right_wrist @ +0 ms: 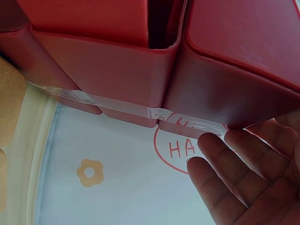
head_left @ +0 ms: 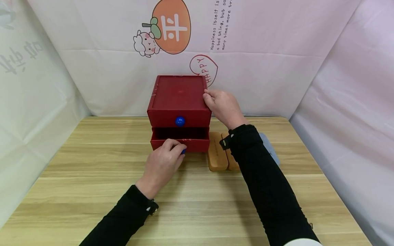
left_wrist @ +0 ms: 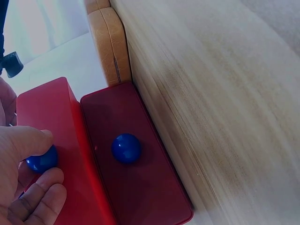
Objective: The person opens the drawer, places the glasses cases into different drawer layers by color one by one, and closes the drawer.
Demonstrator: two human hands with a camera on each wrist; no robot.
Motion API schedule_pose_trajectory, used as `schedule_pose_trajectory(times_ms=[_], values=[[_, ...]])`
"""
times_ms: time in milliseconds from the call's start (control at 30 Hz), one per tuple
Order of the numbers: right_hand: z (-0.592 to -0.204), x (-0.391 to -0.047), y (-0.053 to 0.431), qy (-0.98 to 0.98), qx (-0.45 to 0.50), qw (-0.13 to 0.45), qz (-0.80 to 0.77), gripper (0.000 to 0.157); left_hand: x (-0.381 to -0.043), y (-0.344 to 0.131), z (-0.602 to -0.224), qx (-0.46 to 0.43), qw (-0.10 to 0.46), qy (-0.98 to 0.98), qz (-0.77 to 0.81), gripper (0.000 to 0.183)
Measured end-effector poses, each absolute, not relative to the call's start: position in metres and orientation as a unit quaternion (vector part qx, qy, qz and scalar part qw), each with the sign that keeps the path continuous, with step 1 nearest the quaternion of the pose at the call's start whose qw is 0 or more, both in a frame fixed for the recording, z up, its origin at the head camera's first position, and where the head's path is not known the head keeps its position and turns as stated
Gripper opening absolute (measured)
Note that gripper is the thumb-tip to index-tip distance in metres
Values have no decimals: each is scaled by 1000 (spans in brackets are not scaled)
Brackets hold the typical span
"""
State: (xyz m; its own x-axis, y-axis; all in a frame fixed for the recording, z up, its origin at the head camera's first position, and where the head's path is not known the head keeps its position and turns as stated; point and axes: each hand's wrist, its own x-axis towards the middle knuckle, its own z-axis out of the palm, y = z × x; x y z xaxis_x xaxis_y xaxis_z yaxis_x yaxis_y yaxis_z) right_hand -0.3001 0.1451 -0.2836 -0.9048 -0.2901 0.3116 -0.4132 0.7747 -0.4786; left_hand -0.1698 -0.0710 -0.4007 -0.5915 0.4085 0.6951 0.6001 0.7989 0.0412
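Observation:
A red drawer box (head_left: 181, 92) with blue knobs stands on the table. One drawer (head_left: 197, 145) below the top one is pulled partly out, with a dark gap above its front. My left hand (head_left: 161, 165) pinches that drawer's blue knob (left_wrist: 43, 161) between thumb and fingers. Beneath it, a darker red drawer front (left_wrist: 108, 117) with its own knob (left_wrist: 126, 148) sits further back. My right hand (head_left: 224, 106) rests against the box's upper right side; in the right wrist view its fingers (right_wrist: 220, 187) are fairly straight beside the red wall.
Tan flat blocks (head_left: 218, 153) lie right of the box, partly under my right forearm, with a light blue piece (head_left: 270, 148) beyond. The wooden table (head_left: 92, 177) spreads around the box. A white printed cloth (head_left: 261, 68) hangs close behind it.

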Motion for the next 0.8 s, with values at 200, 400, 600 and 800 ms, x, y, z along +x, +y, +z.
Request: schedule_pose_trajectory(times_ms=[200,400,600,800], values=[[-283,-299,145,-935,189,107,281,52,-169,-72,-401,-286,352,-881,-132,29],[-283,-299,145,-935,193,110,278,52,-167,-72,-401,-287,350,-881,-135,29],[-283,-300,145,-935,193,108,277,53,-166,-72,-401,-288,351,-880,-140,31],[-283,-300,145,-936,192,111,273,51,-164,-72,-401,-287,350,-880,-141,31]])
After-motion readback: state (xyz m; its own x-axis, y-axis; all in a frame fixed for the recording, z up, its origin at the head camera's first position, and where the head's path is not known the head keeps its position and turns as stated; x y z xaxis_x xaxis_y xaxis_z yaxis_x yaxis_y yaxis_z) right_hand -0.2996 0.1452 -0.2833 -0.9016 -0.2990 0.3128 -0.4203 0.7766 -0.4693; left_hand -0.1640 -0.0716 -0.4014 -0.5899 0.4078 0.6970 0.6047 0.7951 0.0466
